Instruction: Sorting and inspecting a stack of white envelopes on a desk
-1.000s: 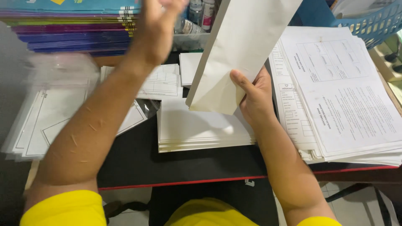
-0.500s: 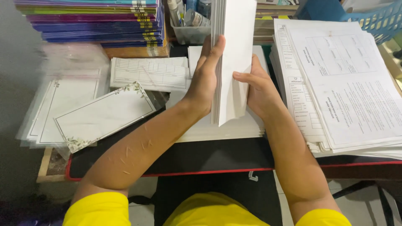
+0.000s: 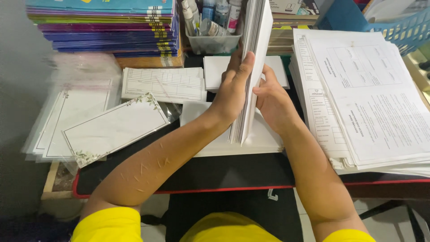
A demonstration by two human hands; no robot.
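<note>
A thick upright sheaf of white paper sheets (image 3: 253, 76) is gripped between the left hand (image 3: 233, 92) and right hand (image 3: 274, 102), its lower edge resting on a flat white paper pile (image 3: 264, 139) on the black surface (image 3: 233, 170); beyond, a clear plastic bottle tray (image 3: 212, 44) is seen

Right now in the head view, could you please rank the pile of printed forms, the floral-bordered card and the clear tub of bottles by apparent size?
1. Pile of printed forms, largest.
2. Floral-bordered card.
3. Clear tub of bottles, smallest, though it sits farthest from the camera.
</note>
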